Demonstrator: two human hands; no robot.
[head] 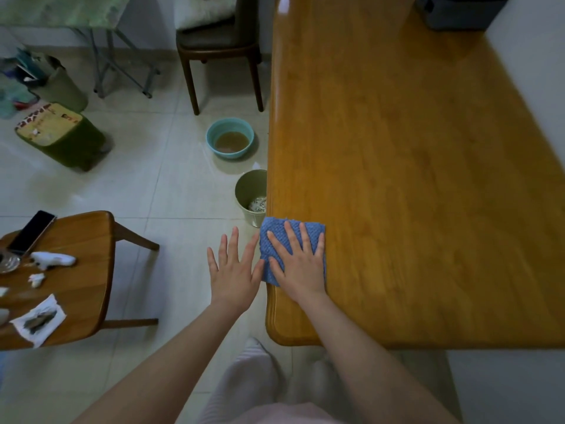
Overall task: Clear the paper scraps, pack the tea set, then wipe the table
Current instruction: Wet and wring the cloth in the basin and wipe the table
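1. R hand (301,264) lies flat on the blue cloth (273,229), fingers straight & spread, pressing it onto the wooden table (412,179); nothing clamped.
2. L hand (234,270) is also slack, fingers splayed, off the table over the floor, just beside the cloth's overhanging edge. Thumb maybe touching it, can't tell.
3. Cloth sits at the table's left edge, near the near corner. Table's long axis runs away from the person, so most of the top lies fwd & right of the R hand; wipe prob. goes that way.
4. Small green bin (247,188) on the floor by that edge holds paper scraps (258,205).
5. Print on the green box (58,130) is too blurred to read; no brands legible.
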